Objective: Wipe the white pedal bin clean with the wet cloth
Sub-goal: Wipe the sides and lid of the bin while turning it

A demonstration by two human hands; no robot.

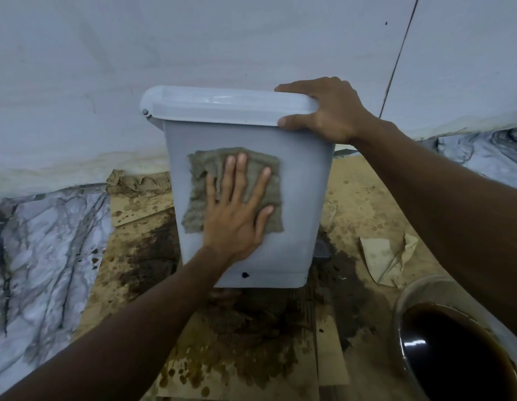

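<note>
Left hand (237, 215), flat and spread, presses the wet cloth (199, 169) on the white pedal bin (303, 204) standing on cardboard (251, 357); right hand (326, 111) grips its lid (222, 105); wiping seems midway, with a dark spot (245, 275) low down unwiped

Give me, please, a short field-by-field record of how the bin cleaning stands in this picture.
object: white pedal bin standing on stained cardboard, lid closed
tool: wet cloth spread flat on the bin's near side
left: left hand presses the cloth, fingers straight and spread
right: right hand grips the lid's right end
remaining: dark spot near the bin's base
nearby: container of dark liquid, lower right
</note>
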